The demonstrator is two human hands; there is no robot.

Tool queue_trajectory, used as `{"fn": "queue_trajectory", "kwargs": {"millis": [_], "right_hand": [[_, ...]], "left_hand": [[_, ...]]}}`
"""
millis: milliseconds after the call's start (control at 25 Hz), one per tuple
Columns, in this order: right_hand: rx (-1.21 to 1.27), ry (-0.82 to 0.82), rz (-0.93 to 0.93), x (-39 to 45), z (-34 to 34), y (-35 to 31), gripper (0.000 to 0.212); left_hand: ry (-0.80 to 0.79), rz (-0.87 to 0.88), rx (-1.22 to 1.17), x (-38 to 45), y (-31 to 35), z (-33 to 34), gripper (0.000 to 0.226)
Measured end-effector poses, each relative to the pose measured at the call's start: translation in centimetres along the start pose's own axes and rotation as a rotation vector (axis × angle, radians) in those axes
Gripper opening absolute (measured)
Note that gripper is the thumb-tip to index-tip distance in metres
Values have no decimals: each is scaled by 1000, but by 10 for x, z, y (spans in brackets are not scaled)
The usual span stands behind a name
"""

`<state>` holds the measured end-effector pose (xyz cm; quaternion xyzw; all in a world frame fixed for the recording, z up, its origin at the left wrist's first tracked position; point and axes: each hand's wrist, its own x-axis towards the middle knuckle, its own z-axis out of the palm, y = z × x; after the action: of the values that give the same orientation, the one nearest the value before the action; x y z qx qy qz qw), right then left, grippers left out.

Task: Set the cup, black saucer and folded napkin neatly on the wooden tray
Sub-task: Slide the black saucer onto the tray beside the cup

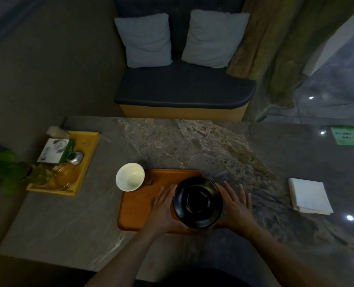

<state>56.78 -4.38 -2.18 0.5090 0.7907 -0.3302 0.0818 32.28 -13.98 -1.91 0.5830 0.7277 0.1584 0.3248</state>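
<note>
A black saucer rests over the right part of the wooden tray near the table's front. My left hand cups its left edge and my right hand cups its right edge, fingers spread and pointing away from me. A white cup stands at the tray's far left corner, overlapping its rim. The folded white napkin lies flat on the table well to the right, apart from the tray.
A yellow tray at the left holds a box, a small metal jar and a glass pot, with a green plant beside it. A green card lies at the far right. Beyond the marble table stands a bench with two cushions.
</note>
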Motion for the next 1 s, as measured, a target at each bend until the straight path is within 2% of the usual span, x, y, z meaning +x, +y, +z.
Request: {"fn": "queue_trajectory", "kwargs": {"millis": [280, 560, 1000], "right_hand": [[-26, -55, 16, 6, 27, -32, 133], [-24, -59, 46, 17, 46, -37, 135], [-46, -40, 34, 35, 48, -31, 127]], "left_hand": [[-38, -69, -34, -21, -43, -10, 133], [-117, -133, -49, -19, -67, -3, 138], [-52, -88, 64, 5, -78, 3, 134]]}}
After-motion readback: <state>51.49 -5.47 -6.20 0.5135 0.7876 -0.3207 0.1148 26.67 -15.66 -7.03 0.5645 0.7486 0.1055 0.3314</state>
